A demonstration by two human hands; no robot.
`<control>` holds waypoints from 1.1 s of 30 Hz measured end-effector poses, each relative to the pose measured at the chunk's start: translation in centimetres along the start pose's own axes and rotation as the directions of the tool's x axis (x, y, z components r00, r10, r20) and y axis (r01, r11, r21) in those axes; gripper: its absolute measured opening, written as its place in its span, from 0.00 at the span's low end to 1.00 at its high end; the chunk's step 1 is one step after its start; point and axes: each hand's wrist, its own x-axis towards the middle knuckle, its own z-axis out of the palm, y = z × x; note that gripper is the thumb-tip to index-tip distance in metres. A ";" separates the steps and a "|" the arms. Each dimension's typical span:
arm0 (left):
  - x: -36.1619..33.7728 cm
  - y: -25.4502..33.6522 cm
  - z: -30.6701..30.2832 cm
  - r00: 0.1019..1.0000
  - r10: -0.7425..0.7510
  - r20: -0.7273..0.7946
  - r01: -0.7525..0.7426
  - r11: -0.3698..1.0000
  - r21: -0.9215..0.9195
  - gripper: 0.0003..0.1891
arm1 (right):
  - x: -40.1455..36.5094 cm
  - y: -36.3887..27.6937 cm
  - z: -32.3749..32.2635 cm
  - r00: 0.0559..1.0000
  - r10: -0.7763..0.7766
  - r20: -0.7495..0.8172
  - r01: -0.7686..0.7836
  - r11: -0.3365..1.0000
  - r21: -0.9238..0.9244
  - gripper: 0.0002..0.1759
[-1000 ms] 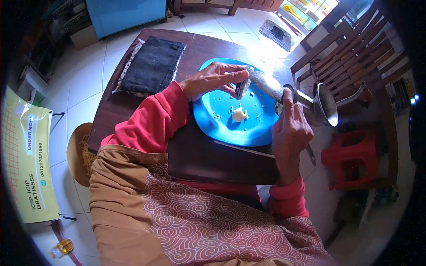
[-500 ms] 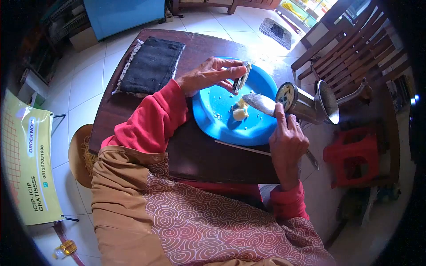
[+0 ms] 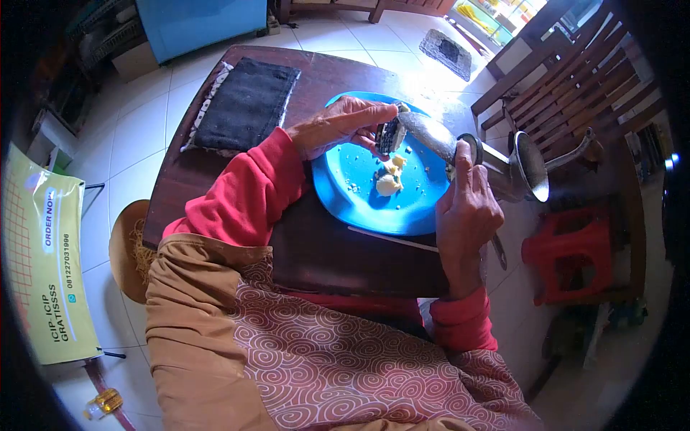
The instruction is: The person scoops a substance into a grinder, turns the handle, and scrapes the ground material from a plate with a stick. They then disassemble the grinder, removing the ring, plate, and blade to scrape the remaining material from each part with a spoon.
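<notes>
One dark wooden table (image 3: 352, 266): black cloth (image 3: 243, 106) near its far-left corner, blue plate (image 3: 343, 205) by its right edge, pale lump (image 3: 389, 185) thereon, left hand (image 3: 332, 128) holding ridged piece (image 3: 388, 136), right hand (image 3: 467, 219) with spoon (image 3: 430, 133).

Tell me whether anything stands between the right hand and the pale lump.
Nothing visible does: only the blue plate shows between the right hand and the pale lump. The metal utensil it holds slants beyond the lump, toward the left hand.

And the left hand (image 3: 343, 128) is up, wrist bent, thumb stretched along the top with the fingers curled beneath in a pinching grip! Over on the right, the right hand (image 3: 468, 205) is closed, index finger extended forward, forearm rising from a red sleeve.
</notes>
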 end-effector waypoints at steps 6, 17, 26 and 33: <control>0.0 0.2 0.1 0.999 -0.041 -0.007 0.041 0.999 -0.015 0.30 | -1.4 0.1 -0.3 0.990 -0.019 0.137 0.019 1.000 0.005 0.26; 0.1 1.0 -1.0 1.000 0.013 -0.017 -0.013 1.000 -0.015 0.27 | -3.4 0.8 -1.0 0.976 0.136 0.169 -0.135 0.991 -0.015 0.23; -0.1 0.1 -0.5 0.996 -0.086 -0.030 0.083 0.991 -0.105 0.30 | -0.6 -0.2 -0.7 0.992 0.127 0.006 -0.126 0.992 -0.017 0.23; -0.4 0.3 -0.3 0.994 -0.106 -0.030 0.105 0.994 -0.032 0.27 | 0.2 -0.4 0.0 0.996 0.081 -0.044 -0.081 0.997 -0.011 0.22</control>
